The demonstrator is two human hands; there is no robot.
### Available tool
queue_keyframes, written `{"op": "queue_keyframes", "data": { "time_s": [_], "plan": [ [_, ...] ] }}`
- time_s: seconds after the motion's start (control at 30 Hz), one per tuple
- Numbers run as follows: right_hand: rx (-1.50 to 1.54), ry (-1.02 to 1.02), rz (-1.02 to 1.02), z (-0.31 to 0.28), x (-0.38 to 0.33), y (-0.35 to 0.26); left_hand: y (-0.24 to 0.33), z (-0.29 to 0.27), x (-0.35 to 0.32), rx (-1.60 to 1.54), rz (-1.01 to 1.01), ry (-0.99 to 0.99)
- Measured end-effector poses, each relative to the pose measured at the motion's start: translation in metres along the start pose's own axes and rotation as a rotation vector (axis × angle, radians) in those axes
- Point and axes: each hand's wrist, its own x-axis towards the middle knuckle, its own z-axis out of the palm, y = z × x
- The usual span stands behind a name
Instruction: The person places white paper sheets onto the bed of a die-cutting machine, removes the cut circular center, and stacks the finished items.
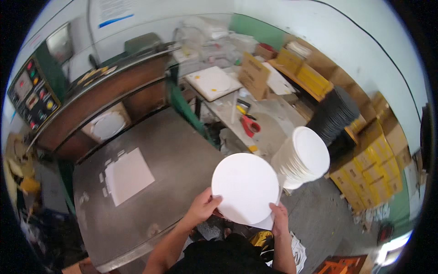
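1. Workshop clutter rings a grey metal bench (182, 160), with cartons stacked along the right wall.
2. Left hand (203, 208) fingers clench the lower left rim of a white disc (245, 187); right hand (279, 218) fingers grip its lower right rim, along with a white sheet behind it.
3. The disc is held in the air just off the bench's near right corner.
4. It looks thin, light, stiff and probably easy to bend or crease, so opposite rim edges seem the safest hold.
5. A stack of discs (303, 157) stands just right; a white square (127, 176) lies on the bench.
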Motion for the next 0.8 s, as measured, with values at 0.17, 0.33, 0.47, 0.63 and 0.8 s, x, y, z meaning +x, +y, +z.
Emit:
{"op": "queue_keyframes", "data": {
  "time_s": [0.17, 0.33, 0.47, 0.63, 0.8],
  "plan": [
    [-0.091, 0.145, 0.098, -0.116, 0.000, 0.022, -0.015, 0.029, 0.030, 0.060, -0.026, -0.015],
    [-0.543, 0.602, -0.046, -0.290, -0.043, -0.004, 0.004, 0.100, 0.114, -0.174, 0.017, -0.043],
    [-1.434, 0.976, 0.013, -0.344, -0.076, -0.056, 0.002, 0.180, 0.197, -0.259, 0.030, -0.061],
    [-1.648, 1.335, 0.200, -0.431, -0.119, -0.026, -0.016, 0.263, 0.269, -0.256, -0.032, -0.168],
    [-1.665, 1.237, 0.572, -0.528, -0.147, 0.116, -0.032, 0.287, 0.283, -0.089, -0.126, -0.127]
  ]
}}
